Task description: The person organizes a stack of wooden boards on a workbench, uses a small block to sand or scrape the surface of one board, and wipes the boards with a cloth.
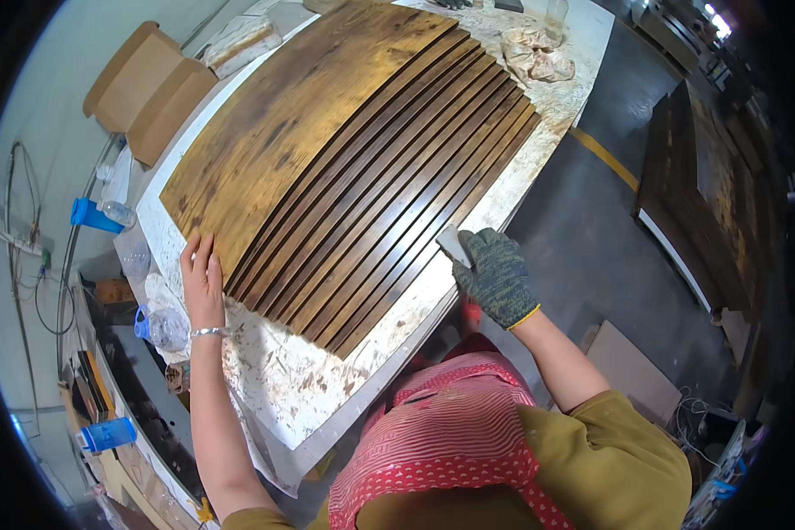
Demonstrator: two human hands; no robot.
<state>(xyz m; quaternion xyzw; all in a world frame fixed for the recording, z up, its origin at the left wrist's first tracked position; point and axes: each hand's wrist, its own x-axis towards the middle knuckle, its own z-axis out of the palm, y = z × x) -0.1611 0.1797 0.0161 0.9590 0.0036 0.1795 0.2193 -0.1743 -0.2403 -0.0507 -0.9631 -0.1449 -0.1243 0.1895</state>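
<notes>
My bare left hand (202, 281) lies flat and open on the near corner of the slats (353, 168), mid-frame on the bench (283, 389). My gloved right hand (496, 276) pinches a small grey pad (453, 244) at their lower right edge. They look thin, stiff and light, so I'd lift them by the long edges.

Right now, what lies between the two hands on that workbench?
In the head view, the near ends of the stained wooden slats lie between the bare left hand and the gloved right hand, over the speckled tabletop.
</notes>
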